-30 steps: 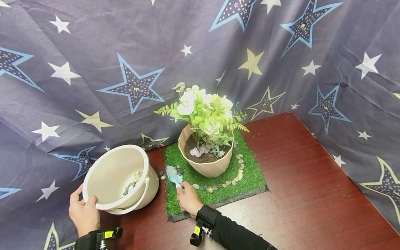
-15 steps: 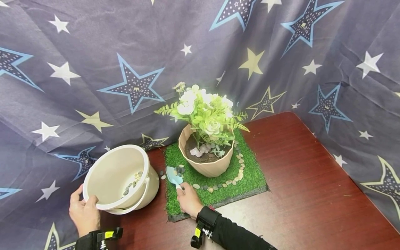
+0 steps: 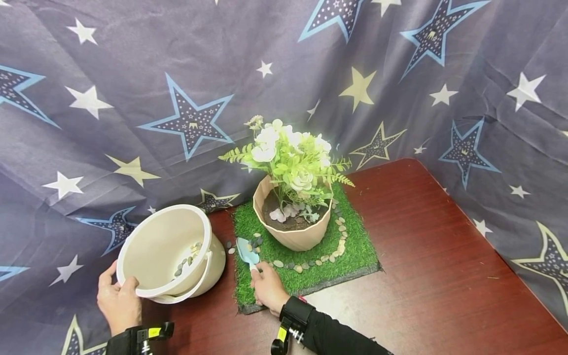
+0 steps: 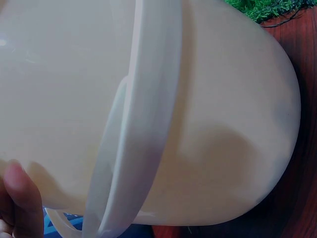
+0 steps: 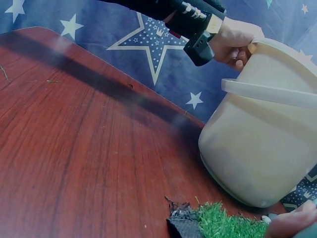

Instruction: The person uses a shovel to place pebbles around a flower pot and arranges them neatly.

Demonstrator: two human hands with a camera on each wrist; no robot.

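Gripping the near rim of a tilted cream plastic bucket (image 3: 166, 254), the left hand (image 3: 117, 303) sits at the lower left of the head view, thumb hooked over the lip and fingers curled beneath. The bucket leans with its mouth toward the camera, a few small pebbles (image 3: 186, 259) lying inside; its cream handle (image 5: 267, 91) shows across the body in the right wrist view. Just right of it, at lower centre, the right hand (image 3: 268, 291) rests on a square of artificial grass mat (image 3: 350, 246), fingers closed round the handle of a small light-blue trowel (image 3: 246, 251). The trowel blade lies on the mat's left part, beside a few dark pebbles, with two more stones on the bare wood between mat and bucket. Compared with a second ago, the blade has slid slightly left and angled more toward the bucket, and the hand has shifted a little; the bucket and left hand look unchanged. On the mat stands a tan faceted flowerpot (image 3: 293, 231) with white flowers and ferns, ringed along its front and right by a line of pebbles (image 3: 319, 259). Everything sits on a dark red wooden table (image 3: 435, 276) backed by star-printed navy cloth (image 3: 133, 74).
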